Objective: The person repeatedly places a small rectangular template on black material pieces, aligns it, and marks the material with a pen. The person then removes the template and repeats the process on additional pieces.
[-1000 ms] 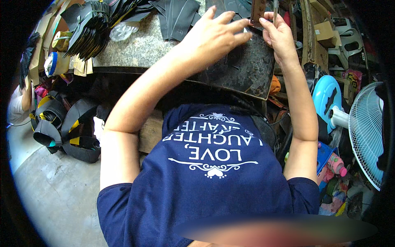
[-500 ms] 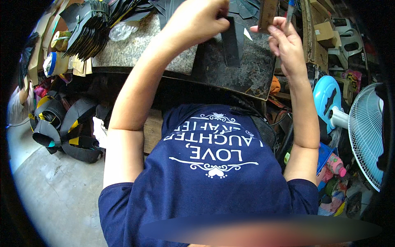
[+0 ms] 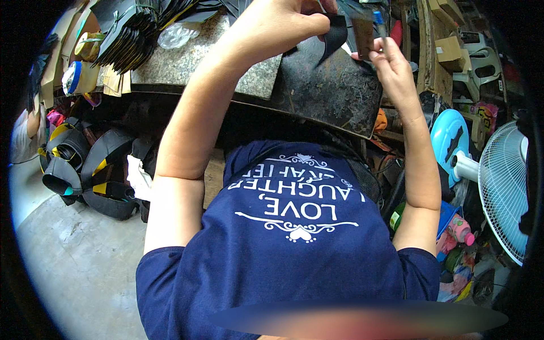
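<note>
Black strip (image 3: 335,35) now hangs at 12 o'clock, pinched by left hand (image 3: 280,22), lifted higher vs. 0.5 s ago. Right hand (image 3: 391,56) grips brown piece (image 3: 362,34) w/ blue-tipped tool (image 3: 378,20), above dark board (image 3: 334,90).

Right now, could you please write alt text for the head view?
A person's left hand pinches a curved black strip while the right hand holds a brown piece above a scuffed black mat.
</note>
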